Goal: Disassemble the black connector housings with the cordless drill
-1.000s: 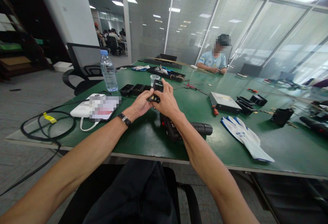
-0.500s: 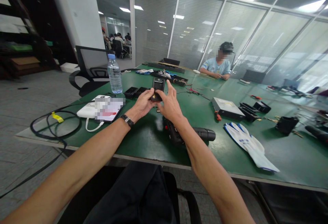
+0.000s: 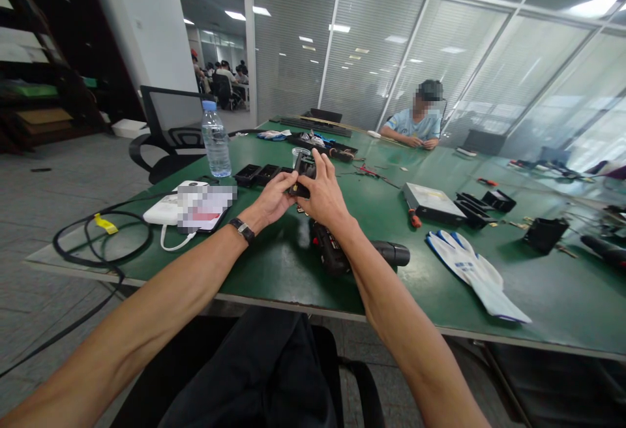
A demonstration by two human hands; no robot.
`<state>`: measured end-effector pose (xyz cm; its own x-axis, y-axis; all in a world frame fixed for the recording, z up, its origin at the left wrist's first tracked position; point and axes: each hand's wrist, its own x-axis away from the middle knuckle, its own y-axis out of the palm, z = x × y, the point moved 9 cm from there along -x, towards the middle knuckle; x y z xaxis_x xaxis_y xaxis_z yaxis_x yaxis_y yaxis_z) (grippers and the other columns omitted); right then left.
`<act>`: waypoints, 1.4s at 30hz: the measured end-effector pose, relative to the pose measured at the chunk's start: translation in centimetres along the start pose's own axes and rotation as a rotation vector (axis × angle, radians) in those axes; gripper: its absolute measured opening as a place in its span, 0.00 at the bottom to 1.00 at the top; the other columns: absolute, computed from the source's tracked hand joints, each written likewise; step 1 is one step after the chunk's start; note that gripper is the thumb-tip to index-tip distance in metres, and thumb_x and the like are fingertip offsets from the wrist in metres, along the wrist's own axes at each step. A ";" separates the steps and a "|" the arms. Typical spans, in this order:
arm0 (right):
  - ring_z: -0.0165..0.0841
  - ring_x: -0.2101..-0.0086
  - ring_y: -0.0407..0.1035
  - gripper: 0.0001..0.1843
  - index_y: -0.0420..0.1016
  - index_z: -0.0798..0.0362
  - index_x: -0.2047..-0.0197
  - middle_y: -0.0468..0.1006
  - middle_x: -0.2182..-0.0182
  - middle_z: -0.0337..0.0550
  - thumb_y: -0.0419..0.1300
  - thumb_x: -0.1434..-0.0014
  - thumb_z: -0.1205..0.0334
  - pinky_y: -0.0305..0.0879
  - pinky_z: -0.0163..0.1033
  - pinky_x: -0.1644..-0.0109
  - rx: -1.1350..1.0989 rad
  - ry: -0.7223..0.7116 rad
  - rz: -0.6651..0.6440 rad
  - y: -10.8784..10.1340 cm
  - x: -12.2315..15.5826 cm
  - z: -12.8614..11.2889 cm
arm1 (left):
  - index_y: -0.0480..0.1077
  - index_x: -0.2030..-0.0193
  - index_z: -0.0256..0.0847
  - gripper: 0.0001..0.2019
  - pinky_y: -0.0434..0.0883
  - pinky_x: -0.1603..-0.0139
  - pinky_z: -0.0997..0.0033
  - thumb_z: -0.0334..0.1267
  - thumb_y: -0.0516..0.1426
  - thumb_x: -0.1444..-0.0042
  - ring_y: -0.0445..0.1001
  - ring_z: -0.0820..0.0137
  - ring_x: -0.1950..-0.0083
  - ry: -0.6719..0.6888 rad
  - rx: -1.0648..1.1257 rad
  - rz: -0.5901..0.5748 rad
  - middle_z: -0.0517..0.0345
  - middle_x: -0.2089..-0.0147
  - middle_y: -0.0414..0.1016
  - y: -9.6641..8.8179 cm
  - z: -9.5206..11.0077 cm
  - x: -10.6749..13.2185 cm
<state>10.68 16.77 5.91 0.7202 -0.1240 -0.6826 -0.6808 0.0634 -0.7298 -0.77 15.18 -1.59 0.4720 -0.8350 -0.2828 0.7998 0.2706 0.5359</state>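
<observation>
Above the green table (image 3: 274, 271), a small black plastic box (image 3: 305, 168) with a hollow inside is held between my two hands. My left hand (image 3: 274, 201) is closed on its lower left side, the thumb pressing its edge. My right hand (image 3: 327, 194) grips the right side, with fingers up behind it and the thumb in front. Part of the box is hidden by the fingers. Under my right forearm lies a black power drill (image 3: 332, 253), partly covered. Similar black boxes (image 3: 248, 175) sit left of the hands, and a clear cup (image 3: 298, 152) stands behind.
A water bottle (image 3: 216, 144), a white device (image 3: 169, 209), a phone (image 3: 208, 216) and a coiled cable (image 3: 63, 255) lie left. Rightward are a metal box (image 3: 433, 203), an orange-handled tool (image 3: 415, 218), a white glove (image 3: 472, 271) and black parts (image 3: 545, 235). A person (image 3: 415, 121) sits across.
The black box has tilted and turned in my hands, its hollow now angled to the right. My right fingers have shifted around its side. A clear cup behind has come into view.
</observation>
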 end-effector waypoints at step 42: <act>0.48 0.54 0.57 0.15 0.78 0.53 0.49 0.67 0.57 0.55 0.52 0.33 0.65 0.62 0.51 0.50 0.231 0.008 -0.071 0.2 -0.4 -1.9 | 0.72 0.65 0.39 0.10 0.69 0.58 0.70 0.41 0.67 0.45 0.74 0.72 0.61 0.093 0.118 0.050 0.59 0.64 0.76 0.8 1.9 -0.3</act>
<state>10.02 14.97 6.06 0.7633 -0.1439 -0.6298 -0.5792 0.2793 -0.7658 -1.00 14.73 0.39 0.5471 -0.7723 -0.3228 0.7275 0.2481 0.6397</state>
